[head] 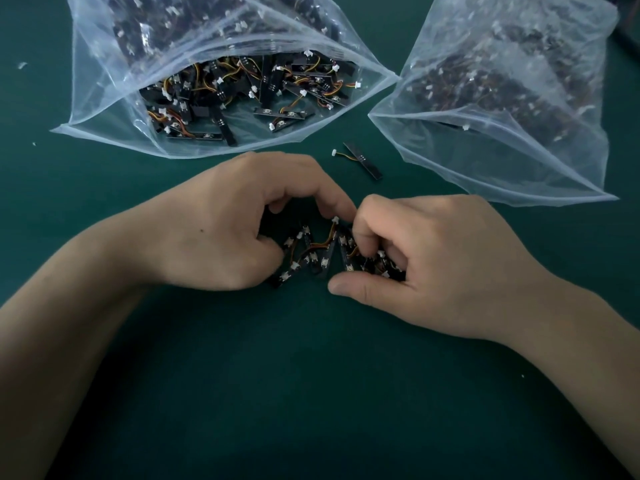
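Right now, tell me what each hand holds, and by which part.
Both hold one bunch of small wired black strips: left hand grips its left end, right hand its right end, fingers curled over it.

Nearer than the pile of strips [323, 259], the green mat [311, 393] gives a hand wide room. The left hand [239, 226] and right hand [436, 265] close the pile's flanks; beyond it the open bag [100, 112] and the second bag [519, 168] bar the way, a loose strip [364, 161] lying in the narrow gap between them.
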A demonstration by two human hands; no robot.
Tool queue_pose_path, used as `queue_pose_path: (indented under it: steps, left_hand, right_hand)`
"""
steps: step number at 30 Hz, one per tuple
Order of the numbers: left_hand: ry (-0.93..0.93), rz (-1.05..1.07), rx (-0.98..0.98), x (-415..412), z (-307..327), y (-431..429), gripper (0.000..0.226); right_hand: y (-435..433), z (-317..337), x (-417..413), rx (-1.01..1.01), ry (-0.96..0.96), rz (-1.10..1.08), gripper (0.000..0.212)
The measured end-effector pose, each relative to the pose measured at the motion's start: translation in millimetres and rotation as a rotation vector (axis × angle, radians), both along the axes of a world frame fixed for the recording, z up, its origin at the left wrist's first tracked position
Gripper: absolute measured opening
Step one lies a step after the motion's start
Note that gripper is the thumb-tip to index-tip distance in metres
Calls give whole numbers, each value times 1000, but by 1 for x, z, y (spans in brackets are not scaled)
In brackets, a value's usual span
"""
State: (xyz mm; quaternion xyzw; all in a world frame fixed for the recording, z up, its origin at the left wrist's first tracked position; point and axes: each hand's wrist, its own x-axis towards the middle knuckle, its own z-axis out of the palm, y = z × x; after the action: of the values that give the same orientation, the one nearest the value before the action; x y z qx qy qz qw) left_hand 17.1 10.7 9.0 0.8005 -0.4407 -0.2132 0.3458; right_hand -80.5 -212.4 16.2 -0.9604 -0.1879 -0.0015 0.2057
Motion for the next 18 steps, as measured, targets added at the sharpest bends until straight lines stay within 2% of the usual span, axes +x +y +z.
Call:
queue_pose_path:
  steps: [5, 9, 14, 18]
  left_hand:
    - [-30, 5, 1, -4, 1, -3, 49]
    - [-40, 44, 4, -6, 3, -4, 48]
    - [-27, 123, -33, -12, 4, -9, 37]
    - [-1, 100, -34, -9, 6, -6, 39]
  right_hand:
    - [15, 3, -9, -54, -49, -75, 60]
    - [27, 2, -14, -134, -102, -154, 70]
    - [28, -3, -12, -166, -128, -194, 54]
    - [21, -5, -9, -121, -128, -165, 38]
